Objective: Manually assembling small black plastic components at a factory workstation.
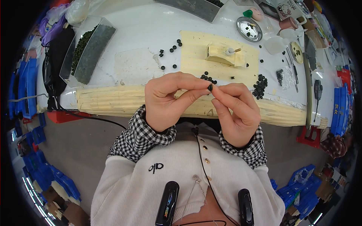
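Observation:
A small black round part [210, 87] is pinched between the thumb and forefinger of my left hand [166, 100], just above the table's padded front edge. The forefinger of my right hand [239, 107] touches that part from the right. My right thumb stands apart from the forefinger, and the other right fingers are bent. Just beyond my fingertips lies a little group of similar black parts [206, 77]. A larger pile of them [259, 87] sits to the right of my right hand.
A yellow mat [192, 49] carries a tape-covered block [218, 56] with a small stick on it. Clear-sided trays of dark parts [94, 52] stand at the left. A round metal dish [249, 29], tweezers [292, 67] and a screwdriver [318, 90] lie on the right.

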A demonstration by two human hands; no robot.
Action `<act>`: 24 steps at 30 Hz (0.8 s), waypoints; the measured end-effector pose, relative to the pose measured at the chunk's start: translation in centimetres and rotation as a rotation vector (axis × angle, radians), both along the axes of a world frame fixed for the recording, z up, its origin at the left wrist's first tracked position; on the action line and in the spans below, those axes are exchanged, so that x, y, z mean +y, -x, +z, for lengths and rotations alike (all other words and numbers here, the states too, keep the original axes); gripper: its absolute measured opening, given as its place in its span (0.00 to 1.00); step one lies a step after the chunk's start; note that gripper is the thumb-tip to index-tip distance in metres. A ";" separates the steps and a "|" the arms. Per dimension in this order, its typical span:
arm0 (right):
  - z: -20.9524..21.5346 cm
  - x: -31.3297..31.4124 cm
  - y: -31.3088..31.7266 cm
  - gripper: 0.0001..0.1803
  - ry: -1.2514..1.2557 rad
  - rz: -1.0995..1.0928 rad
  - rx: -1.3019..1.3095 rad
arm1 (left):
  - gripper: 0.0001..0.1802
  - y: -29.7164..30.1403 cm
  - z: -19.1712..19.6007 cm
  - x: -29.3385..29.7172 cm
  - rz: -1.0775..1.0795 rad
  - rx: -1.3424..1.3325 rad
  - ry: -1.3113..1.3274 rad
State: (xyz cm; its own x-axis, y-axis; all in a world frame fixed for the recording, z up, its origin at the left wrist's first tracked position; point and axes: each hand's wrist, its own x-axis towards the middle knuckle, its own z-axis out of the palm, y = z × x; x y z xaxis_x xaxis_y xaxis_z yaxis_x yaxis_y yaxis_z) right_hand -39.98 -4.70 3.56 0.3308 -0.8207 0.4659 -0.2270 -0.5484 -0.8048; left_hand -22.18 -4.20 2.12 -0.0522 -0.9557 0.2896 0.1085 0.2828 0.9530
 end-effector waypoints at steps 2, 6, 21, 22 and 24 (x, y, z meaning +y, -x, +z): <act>0.0 -0.1 0.0 0.17 -0.014 0.012 0.002 | 0.10 -0.2 -0.1 -0.1 -0.003 -0.022 0.028; 0.0 0.0 0.1 0.17 -0.004 0.017 0.014 | 0.09 -0.1 -0.2 -0.1 -0.014 0.002 -0.002; 0.1 0.0 0.1 0.18 0.044 0.014 0.028 | 0.08 -0.2 -0.1 0.2 -0.057 0.105 -0.099; 0.1 -0.1 0.1 0.18 0.050 0.016 0.033 | 0.08 -0.2 -0.1 0.2 -0.059 0.108 -0.100; 0.0 0.0 0.1 0.18 0.051 0.024 0.029 | 0.08 -0.2 -0.1 0.3 -0.065 0.119 -0.115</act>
State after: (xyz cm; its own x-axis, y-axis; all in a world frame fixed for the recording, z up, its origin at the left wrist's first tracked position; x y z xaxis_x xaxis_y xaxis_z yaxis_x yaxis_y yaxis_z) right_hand -40.12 -4.75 3.56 0.3636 -0.7879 0.4969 -0.2362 -0.5940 -0.7690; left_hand -21.94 -3.92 1.99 -0.0872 -0.9786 0.1863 0.2372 0.1612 0.9580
